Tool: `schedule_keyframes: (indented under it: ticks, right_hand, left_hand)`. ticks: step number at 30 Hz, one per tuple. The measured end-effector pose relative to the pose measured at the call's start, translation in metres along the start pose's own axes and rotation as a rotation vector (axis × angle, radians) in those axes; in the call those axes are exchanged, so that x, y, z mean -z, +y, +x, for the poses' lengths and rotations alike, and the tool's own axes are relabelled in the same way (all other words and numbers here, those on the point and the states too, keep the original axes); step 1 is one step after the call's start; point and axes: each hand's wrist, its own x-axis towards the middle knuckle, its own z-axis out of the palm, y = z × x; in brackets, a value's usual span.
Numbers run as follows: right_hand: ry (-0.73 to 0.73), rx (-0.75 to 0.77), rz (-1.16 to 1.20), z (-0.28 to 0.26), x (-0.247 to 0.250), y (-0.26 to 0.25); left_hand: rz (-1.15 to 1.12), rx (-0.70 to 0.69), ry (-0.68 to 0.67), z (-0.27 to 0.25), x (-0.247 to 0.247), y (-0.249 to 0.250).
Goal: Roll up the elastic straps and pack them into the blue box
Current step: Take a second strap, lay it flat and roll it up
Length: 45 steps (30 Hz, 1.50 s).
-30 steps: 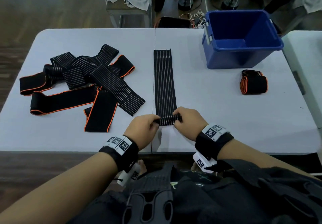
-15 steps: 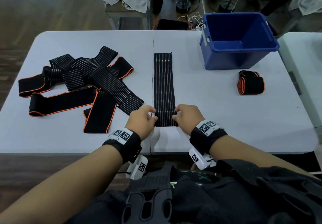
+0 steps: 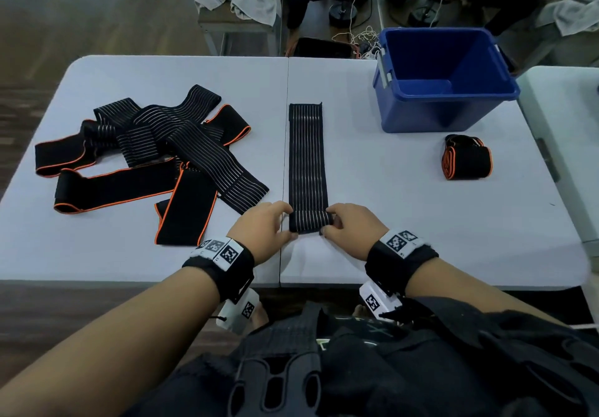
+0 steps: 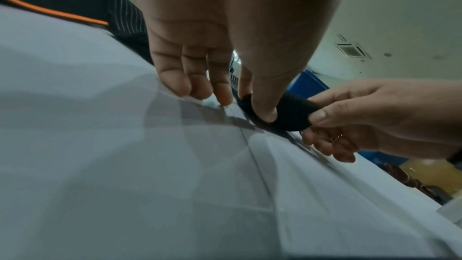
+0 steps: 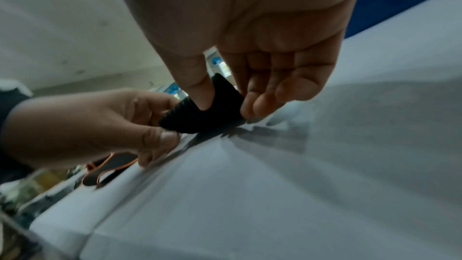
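While the near end of the striped strap (image 3: 306, 160) is curled into a small roll (image 3: 310, 222) at the front of the tabletop (image 3: 405, 222), I am only at the start of rolling it; most of its length lies flat, running away from me toward the far edge. Going left to right: the heap of loose straps (image 3: 146, 154), striped ones and orange-edged ones, waits unrolled on the left half. My left hand (image 3: 263, 229) pinches the roll's left end between thumb and forefinger, its other fingers touching the tabletop. My right hand (image 3: 351, 229) pinches the right end the same way. Further right lies one orange-edged strap already rolled (image 3: 466, 157), not yet packed, and beyond it the blue box (image 3: 444, 82), which looks empty.

The next move, I judge, calls for turning both ends together so the roll stays square and tight; uneven pressure would make it cone out, and elastic springs open if I let go.

The tabletop is pale grey with a seam down its middle, just left of the strap. Beyond it I see wood flooring, a small bench with grey cloths (image 3: 240, 1), cables, and seated people.
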Motion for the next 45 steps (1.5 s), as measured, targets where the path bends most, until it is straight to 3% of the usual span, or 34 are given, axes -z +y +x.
schedule_keyframes:
  ticks: [8, 13, 16, 20, 27, 36, 45]
  right_hand:
    - [0.022, -0.137, 0.113, 0.008, 0.005, 0.0]
    - [0.077, -0.177, 0.0, 0.01, 0.003, -0.005]
    - [0.148, -0.124, 0.007, 0.006, 0.005, -0.008]
    - [0.145, -0.037, -0.096, 0.007, 0.004, -0.008]
    - [0.015, 0.041, -0.289, 0.007, 0.005, -0.002]
    - [0.061, -0.016, 0.01, 0.013, 0.019, -0.001]
    - [0.18, -0.184, 0.122, 0.016, 0.004, 0.0]
  left_hand:
    - [-0.19, 0.13, 0.0, 0.004, -0.003, 0.003]
    - [-0.237, 0.185, 0.062, 0.006, -0.004, 0.006]
    - [-0.256, 0.139, 0.124, 0.004, -0.002, 0.008]
    - [-0.105, 0.016, 0.15, 0.004, -0.002, 0.01]
    - [0.027, -0.044, -0.006, 0.009, -0.001, -0.002]
    - [-0.194, 0.001, 0.042, 0.011, 0.004, 0.005]
    - [-0.125, 0.136, 0.064, 0.016, -0.001, 0.009]
